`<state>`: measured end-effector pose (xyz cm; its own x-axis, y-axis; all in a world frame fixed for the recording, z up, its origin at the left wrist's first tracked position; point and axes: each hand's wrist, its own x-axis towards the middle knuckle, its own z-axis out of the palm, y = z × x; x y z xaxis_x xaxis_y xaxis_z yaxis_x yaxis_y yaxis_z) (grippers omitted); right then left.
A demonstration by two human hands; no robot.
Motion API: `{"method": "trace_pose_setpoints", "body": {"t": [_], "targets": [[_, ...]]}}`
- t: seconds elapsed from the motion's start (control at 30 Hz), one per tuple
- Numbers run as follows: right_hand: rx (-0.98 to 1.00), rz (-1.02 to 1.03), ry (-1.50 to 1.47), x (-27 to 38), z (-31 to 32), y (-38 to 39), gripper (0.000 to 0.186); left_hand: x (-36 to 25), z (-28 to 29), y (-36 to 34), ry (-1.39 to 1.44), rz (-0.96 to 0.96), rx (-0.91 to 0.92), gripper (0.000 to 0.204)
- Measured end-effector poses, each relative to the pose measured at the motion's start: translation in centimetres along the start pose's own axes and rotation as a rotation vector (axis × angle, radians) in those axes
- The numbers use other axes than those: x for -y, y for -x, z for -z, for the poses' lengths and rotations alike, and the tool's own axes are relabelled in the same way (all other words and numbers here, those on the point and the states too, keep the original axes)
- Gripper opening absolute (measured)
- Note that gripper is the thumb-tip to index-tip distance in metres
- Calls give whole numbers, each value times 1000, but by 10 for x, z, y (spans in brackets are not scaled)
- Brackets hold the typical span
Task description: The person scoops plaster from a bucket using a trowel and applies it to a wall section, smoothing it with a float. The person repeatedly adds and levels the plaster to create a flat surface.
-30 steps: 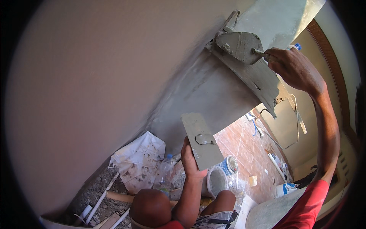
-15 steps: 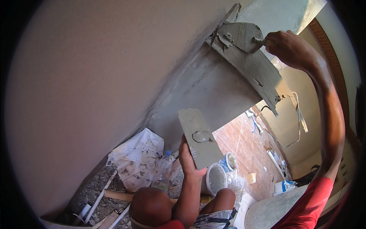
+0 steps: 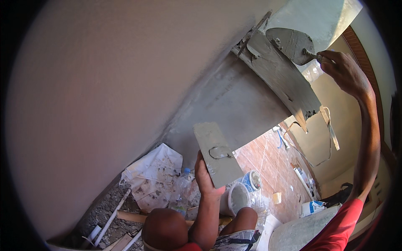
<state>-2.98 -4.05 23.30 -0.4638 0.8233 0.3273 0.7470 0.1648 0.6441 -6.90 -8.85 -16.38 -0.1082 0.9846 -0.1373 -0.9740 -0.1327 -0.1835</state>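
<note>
My right hand is closed around the handle of a round-bladed trowel, reaching up at the upper right. The blade, grey with mortar, is at the upper edge of a ledge covered in wet mortar; I cannot tell if they touch. Rough, torn mortar lies at the ledge's far end, beside a thin upright strip. Lower down, my left hand grips a rectangular plastering float from beneath. Its flat grey face is turned up, with a small wet smear of mortar on it.
A smooth plastered wall fills the left side. Below lie a dirty white sack, a plastic bottle, rubble and pipes. Buckets stand by my knee on the tiled floor. A bent cable hangs near the ledge's near end.
My right hand and the trowel have moved right and slightly down, shifting the blade from over the ledge toward its upper edge. The left hand keeps its grip on the float.
</note>
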Motion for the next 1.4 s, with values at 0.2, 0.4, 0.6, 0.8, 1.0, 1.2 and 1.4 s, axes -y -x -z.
{"method": "trace_pose_setpoints", "body": {"t": [0.2, 0.4, 0.6, 0.8, 1.0, 1.2, 1.4], "targets": [[87, -7, 71, 19, 27, 28, 22, 16, 0, -1, 45, 119, -2, 29], [73, 204, 64, 27, -14, 1, 23, 9, 5, -7, 10, 62, -11, 29], [109, 46, 31, 13, -7, -6, 24, 15, 8, -7, 33, 89, 25, 29], [17, -7, 6, 6, 6, -5, 26, 3, 10, -11, 22, 0, 8, 27], [87, 50, 82, 21, 23, 25, 25, 24, 0, -1, 28, 115, 55, 28], [50, 159, 163, 34, -14, -13, 25, 18, 6, -5, 52, 59, 20, 30], [-2, 129, 77, 12, -11, -23, 26, 16, 5, -4, 11, 43, 36, 33]]}}
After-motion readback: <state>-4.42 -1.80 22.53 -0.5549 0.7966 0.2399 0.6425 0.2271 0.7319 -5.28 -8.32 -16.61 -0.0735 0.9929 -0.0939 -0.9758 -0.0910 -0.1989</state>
